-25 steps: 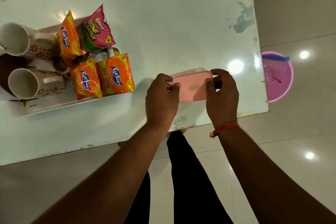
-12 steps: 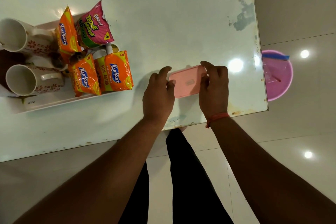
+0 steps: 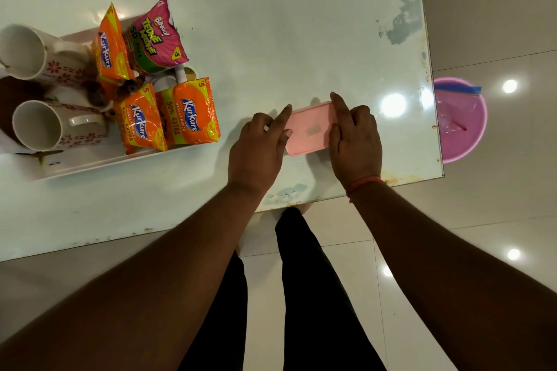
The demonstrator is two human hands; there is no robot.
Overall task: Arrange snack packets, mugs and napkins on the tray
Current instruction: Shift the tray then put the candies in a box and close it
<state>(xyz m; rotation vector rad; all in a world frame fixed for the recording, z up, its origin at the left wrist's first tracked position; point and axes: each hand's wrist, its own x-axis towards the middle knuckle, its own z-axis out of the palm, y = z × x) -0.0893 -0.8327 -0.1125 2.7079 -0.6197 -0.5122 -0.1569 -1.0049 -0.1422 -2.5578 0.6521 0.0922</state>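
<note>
Fingers straightened since before; both hands (image 3: 307, 141) press pink box (image 3: 310, 129) ends near table edge (image 3: 361, 193).

We see both forearms bare from the bottom edge up to the hands, with no sleeves. Our right hand (image 3: 355, 141) has a thin red thread bracelet (image 3: 363, 184) tied round the wrist; our left hand (image 3: 256, 150) wears nothing. Below the arms, our legs are in plain black trousers (image 3: 304, 295).
</note>
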